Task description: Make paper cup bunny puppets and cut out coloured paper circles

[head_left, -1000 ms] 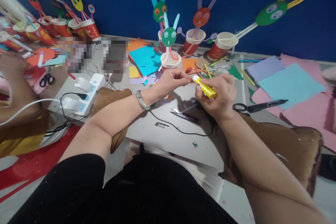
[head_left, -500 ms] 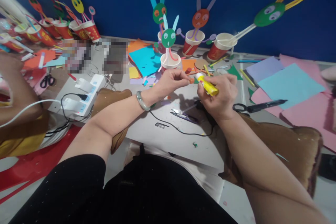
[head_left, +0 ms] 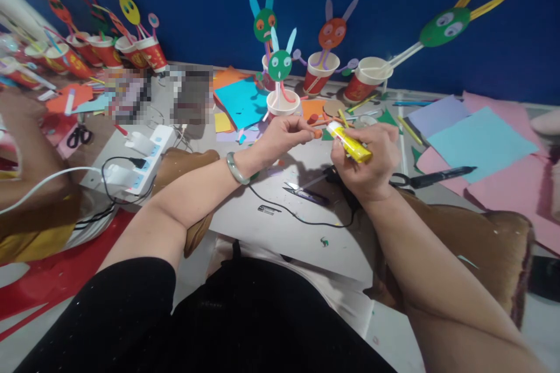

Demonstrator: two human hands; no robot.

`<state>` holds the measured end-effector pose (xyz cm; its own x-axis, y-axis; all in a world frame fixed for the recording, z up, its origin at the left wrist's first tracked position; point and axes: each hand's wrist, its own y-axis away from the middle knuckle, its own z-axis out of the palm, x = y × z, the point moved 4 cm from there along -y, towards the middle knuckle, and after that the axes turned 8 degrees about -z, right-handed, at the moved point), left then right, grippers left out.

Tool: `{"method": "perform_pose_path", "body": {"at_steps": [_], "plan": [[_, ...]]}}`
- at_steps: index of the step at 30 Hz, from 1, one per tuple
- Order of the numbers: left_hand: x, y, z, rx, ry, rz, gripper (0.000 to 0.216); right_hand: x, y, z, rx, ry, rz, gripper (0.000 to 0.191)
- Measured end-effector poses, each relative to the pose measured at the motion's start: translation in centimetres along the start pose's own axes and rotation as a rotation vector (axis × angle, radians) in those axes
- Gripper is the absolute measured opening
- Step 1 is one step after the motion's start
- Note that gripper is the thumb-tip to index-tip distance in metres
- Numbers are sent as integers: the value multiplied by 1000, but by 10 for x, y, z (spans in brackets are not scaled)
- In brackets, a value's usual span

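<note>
Tube [head_left: 350, 144], I see, is grasped in the right hand [head_left: 373, 157] over the table [head_left: 280, 239], white tip [head_left: 334, 128] angled far-left, apparently to face the orange scrap [head_left: 318, 134]. The left hand [head_left: 282, 137] pinches that just left of the tip, likely for steadiness.

Left arm [head_left: 196, 186] and right arm [head_left: 424, 253] angle inward from the lower corners.
Near mid-frame, the left grip [head_left: 284, 136] forms a pinch; the right grip [head_left: 371, 158], just rightward, curls closed.
</note>
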<state>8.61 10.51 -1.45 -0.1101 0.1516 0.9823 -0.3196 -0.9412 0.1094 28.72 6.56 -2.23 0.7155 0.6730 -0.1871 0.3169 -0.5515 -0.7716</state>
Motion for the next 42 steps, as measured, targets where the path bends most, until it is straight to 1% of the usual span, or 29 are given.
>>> {"method": "perform_pose_path", "body": {"at_steps": [3, 6, 9, 12, 15, 19, 21, 26, 29, 32, 36, 39, 42], "plan": [[1, 0, 1, 2, 4, -33, 26, -5, 0, 4, -59, 14, -62, 20], [-1, 0, 3, -8, 34, -81, 31, -5, 1, 9, -116, 43, -89, 16], [-2, 0, 4, -25, 48, -99, 33, -1, 3, 10, -110, 64, -97, 12], [-1, 0, 3, -20, 45, -85, 31, 2, 2, 6, -48, 69, -104, 13], [0, 1, 1, 1, 29, -78, 28, -2, -1, 3, -24, 47, -86, 15], [1, 1, 2, -7, 20, -70, 28, -9, -6, 5, -127, 29, -31, 15], [1, 1, 2, -7, 20, -62, 27, -9, -7, 4, -149, 4, -15, 15], [1, 0, 1, 2, 11, -73, 27, -3, -7, 0, -129, 27, 39, 17], [1, 1, -1, 10, -2, -75, 24, -4, -6, 1, -134, 5, 31, 18], [3, 1, -1, 16, -15, -71, 24, -6, -6, 4, -151, -37, -9, 15], [7, 1, -5, 65, 13, -31, 26, -3, -5, 6, -146, 25, 2, 13], [10, 0, -9, 101, 58, 6, 28, -3, -5, 10, -204, 35, 34, 12], [10, -1, -10, 115, 84, -4, 23, -5, -4, 18, -332, -6, 61, 11]]}}
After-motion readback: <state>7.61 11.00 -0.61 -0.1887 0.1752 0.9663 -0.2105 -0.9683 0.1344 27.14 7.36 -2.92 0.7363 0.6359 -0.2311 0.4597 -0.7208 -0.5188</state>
